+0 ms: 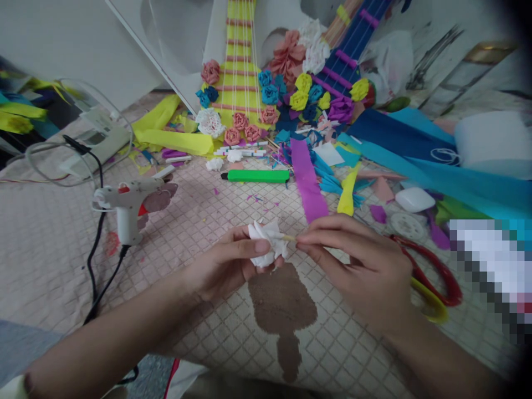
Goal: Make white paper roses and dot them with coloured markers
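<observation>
While a white paper bloom [272, 233] is held above the table [195, 205] between the left hand's [226, 255] thumb and fingers, a thin stick [290, 238] is pinched by the right hand [369, 266], its tip against the folds. The bloom is judged only part-shaped — loose, its joining unfinished. Near twelve o'clock, completed rosettes [240, 121] are seen along a yellow guitar neck [230, 50]; towards ten, the glue gun [127, 197] is left unheld.

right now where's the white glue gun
In the head view, the white glue gun is on the left of the table, nearer than the yellow paper strips and left of the left hand.
</observation>
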A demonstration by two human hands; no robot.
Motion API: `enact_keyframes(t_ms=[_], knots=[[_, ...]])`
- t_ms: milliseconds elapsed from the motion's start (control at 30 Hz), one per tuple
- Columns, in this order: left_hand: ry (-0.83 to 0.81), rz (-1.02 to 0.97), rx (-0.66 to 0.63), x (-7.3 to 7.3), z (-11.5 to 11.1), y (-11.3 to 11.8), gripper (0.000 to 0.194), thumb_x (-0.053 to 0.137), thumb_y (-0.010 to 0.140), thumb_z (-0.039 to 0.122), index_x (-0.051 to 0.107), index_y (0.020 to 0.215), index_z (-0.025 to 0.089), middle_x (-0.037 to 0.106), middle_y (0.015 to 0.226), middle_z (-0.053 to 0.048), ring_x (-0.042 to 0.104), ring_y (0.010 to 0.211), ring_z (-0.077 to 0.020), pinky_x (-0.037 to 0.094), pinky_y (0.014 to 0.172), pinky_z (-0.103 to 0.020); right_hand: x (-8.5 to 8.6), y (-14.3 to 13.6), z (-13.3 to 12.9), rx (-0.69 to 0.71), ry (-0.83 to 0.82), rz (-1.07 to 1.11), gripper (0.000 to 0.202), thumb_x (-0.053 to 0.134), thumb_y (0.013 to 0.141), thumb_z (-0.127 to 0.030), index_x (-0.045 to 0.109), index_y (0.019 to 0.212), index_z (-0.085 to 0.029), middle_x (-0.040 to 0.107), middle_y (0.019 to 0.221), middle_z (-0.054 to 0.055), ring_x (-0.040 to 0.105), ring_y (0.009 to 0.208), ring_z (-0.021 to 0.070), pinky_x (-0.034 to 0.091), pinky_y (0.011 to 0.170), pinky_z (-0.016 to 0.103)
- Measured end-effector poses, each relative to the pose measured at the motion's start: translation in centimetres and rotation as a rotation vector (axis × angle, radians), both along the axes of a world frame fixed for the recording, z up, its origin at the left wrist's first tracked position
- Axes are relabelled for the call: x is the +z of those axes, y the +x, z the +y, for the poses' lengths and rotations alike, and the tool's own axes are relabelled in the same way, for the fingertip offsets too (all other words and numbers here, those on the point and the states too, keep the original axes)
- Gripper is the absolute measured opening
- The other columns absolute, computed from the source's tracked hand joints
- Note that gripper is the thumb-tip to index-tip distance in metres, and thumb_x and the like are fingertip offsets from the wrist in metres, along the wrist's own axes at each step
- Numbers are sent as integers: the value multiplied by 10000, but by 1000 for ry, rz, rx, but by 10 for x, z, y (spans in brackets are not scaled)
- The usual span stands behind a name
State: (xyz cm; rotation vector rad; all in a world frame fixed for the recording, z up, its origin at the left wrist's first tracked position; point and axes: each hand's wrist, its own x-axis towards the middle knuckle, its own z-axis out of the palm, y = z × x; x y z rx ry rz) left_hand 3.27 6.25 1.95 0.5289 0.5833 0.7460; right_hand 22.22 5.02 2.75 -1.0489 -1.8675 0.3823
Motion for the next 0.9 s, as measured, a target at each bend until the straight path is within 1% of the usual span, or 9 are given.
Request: enact_keyframes(t_ms=[133, 200, 333, 400, 533, 667, 767, 900], knots=[[10, -51, -2, 0, -1, 0, 246, 781, 620, 235, 715, 835, 135, 703, 739, -30, 629, 671, -96, 471, 595, -135, -1, 2, 1, 3, 48, -28, 162, 620, 783, -96, 671, 824, -245, 662, 830, -8, 634, 733, 117, 535, 660, 247], [22, -59, -16, 1, -1, -1, 270, 783, 617, 224, 712, 860, 130, 703, 740, -30, 632, 676, -92, 473, 613, -131, -1, 3, 1, -1, 52, -42, 191, 632, 776, -91, 669, 875, -251, 663, 862, -8, 632, 761, 120, 534, 686, 248], [35, -41, -33, 2, -1, -1, 245, 782, 618, 224, 707, 830, 128, 696, 718, -21, 631, 661, -79, 469, 622, -119, -2, 4, 1, 39, 60, -60, 242, 632, 780, -85, 663, 961, -242, 653, 899, -1, 624, 780, 109, 528, 689, 231], [32, -31, -28, 2, 0, -1, 242, 785, 615, 233, 706, 819, 128, 696, 716, -19, 632, 657, -76, 470, 623, -113, -1, 3, 1, 54, 71, -60, 235, 623, 785, -81, 668, 945, -247, 647, 878, -2, 618, 751, 105, 526, 658, 231], [19, -31, -43, 1, 0, -2, 252, 787, 618, 249, 711, 826, 128, 695, 704, -23, 630, 644, -72, 471, 617, -104, 3, 1, 0, 24, 124, -71, 258, 611, 773, -43, 676, 892, -262, 639, 809, 2, 608, 713, 115, 516, 595, 243], [12, -14, -39, 0, 0, -2, 257, 792, 607, 247, 707, 822, 136, 690, 702, -32, 620, 636, -83, 465, 595, -121, 5, -1, 0, 19, 172, -83, 284, 606, 755, -5, 678, 881, -250, 637, 783, 12, 598, 692, 113, 503, 558, 236], [17, 14, -37, 1, 0, -2, 265, 791, 603, 256, 690, 811, 128, 683, 701, -36, 602, 620, -83, 458, 589, -131, 4, 0, 0, 16, 179, -96, 277, 611, 750, -5, 680, 877, -241, 638, 786, 15, 595, 693, 112, 497, 557, 232], [90, 36, -25, 3, 0, -2, 225, 756, 654, 243, 662, 830, 138, 675, 710, -26, 587, 589, -67, 445, 562, -133, 2, 1, 0, 19, 125, -86, 260, 612, 766, -41, 672, 907, -251, 640, 822, 10, 606, 720, 120, 504, 602, 249]])
